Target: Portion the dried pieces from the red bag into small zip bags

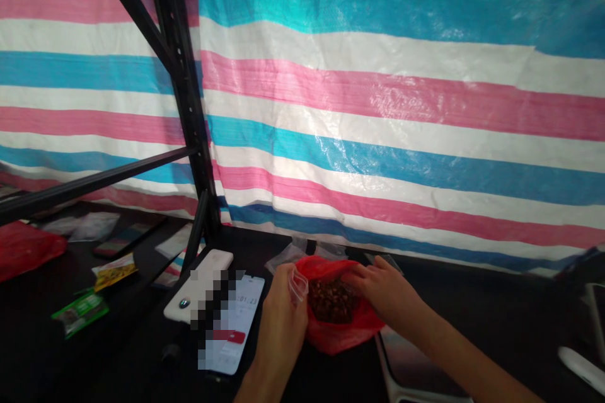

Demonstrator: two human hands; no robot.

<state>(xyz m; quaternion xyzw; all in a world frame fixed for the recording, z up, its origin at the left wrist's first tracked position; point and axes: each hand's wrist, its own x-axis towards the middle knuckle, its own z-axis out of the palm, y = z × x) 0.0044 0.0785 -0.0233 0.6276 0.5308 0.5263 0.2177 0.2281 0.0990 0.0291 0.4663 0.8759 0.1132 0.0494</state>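
A red plastic bag (338, 337) stands with its mouth wide, holding many small brown dried pieces (331, 302). At its left rim is my left hand (283, 308), closed on a small clear plastic bag (297, 284). From the right, my right hand (378, 283) reaches over the rim; its bent fingertips dip into the brown pieces. Whatever those fingertips pinch, if anything, is hidden. Just behind the red bag lie clear plastic bags (288, 253).
Left of my hands lie a phone with a lit screen (236, 327) and a white device (212, 264). Farther left are a green packet (81, 313), a yellow packet (115, 271) and another red bag (28, 249). A black metal frame (186, 101) rises before a striped sheet (378, 94).
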